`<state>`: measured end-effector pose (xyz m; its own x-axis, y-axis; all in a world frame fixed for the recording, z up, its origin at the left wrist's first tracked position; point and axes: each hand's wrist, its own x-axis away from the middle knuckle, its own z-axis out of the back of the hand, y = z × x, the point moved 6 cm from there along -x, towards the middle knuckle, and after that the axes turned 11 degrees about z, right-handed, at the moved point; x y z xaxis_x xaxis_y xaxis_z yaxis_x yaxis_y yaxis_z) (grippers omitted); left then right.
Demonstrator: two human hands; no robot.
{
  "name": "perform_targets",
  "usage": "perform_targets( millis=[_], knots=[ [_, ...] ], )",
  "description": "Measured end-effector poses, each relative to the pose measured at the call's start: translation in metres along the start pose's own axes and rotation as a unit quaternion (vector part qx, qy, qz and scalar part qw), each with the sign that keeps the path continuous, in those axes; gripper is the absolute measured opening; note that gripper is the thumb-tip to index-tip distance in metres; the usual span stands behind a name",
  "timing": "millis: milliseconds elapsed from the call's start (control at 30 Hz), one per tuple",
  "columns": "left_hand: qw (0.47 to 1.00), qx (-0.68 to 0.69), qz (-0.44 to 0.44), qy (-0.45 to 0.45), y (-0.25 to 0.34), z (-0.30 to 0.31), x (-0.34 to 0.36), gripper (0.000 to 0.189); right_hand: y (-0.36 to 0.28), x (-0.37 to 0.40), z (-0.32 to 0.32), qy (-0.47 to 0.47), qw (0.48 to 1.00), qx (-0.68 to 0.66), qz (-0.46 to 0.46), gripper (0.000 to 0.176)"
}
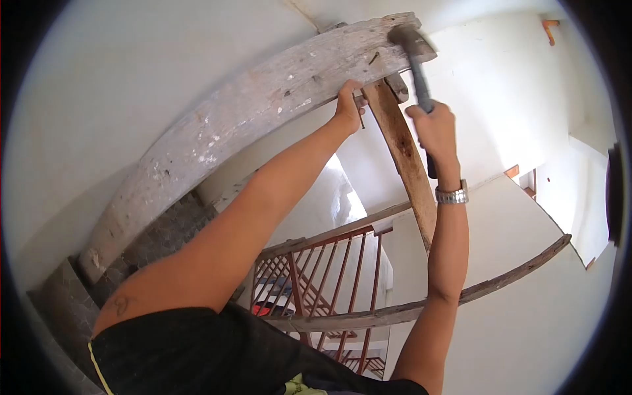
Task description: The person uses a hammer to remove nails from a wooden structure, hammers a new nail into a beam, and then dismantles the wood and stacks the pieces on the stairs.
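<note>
My right hand [436, 131] is closed around the dark handle of a hammer [422, 85]. The hammer's head, blurred by motion, is raised near the upper right end of a long, weathered wooden plank [263, 85]. A bent-looking nail [374, 58] sticks out of the plank's face, just left of the hammer head. My left hand [348, 110] is closed at the plank's lower edge, beside an upright wooden post [399, 135]. From its fingers a thin nail [362, 120] points down; part of what it holds is hidden.
Below stand reddish-brown railing bars [329, 283] with wooden beams [368, 320] across them. Dark tiled steps [164, 230] lie at the lower left. White walls [513, 276] surround the space. A short wood block [397, 87] sits behind the post's top.
</note>
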<state>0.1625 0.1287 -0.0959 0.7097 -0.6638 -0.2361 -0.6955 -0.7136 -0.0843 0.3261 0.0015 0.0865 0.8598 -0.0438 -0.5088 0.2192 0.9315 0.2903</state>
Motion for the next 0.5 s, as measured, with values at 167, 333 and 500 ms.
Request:
perform_targets(
  millis=[167, 333, 500],
  knots=[
    [0.999, -0.016, 0.039, 0.030, -0.001, 0.003, 0.004, 0.031, -0.058, 0.037, 0.073, 0.239, 0.937, -0.227, 0.118, 0.016],
    [1.000, 0.013, 0.024, 0.008, 0.003, -0.004, 0.001, 0.029, -0.017, 0.019, 0.004, 0.116, 0.972, -0.145, 0.141, 0.023],
    [0.998, 0.022, 0.053, 0.037, -0.003, 0.003, 0.006, 0.030, 0.001, 0.016, -0.016, -0.006, 1.000, -0.004, -0.016, 0.036]
  ],
)
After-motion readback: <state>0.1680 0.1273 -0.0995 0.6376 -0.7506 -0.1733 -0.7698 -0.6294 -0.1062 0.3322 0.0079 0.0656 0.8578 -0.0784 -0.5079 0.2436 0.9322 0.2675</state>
